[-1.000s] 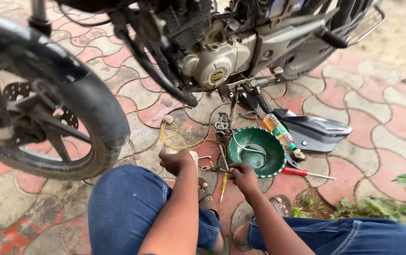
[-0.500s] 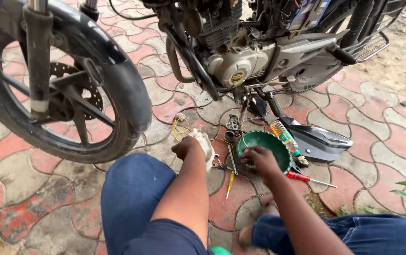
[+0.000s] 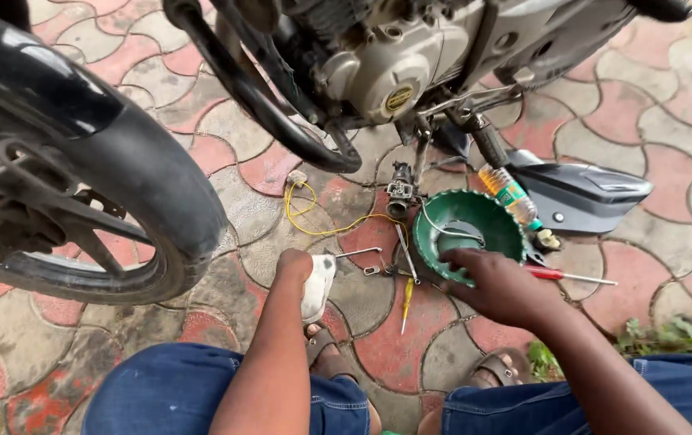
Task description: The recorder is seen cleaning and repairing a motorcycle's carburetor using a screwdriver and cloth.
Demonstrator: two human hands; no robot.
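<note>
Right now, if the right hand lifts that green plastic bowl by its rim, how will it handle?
The green plastic bowl is probably light and fairly stiff: it looks thin-walled and moulded. It likely tips toward the right hand, which meets only the near rim. The thin wire draped over the rim may slide or snag, since it lies loose.

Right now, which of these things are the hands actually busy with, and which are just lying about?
In hand:
left hand holds a white cloth
right hand touches the green bowl

Lying about:
yellow wire
yellow screwdriver
plastic bottle
black panel
</note>
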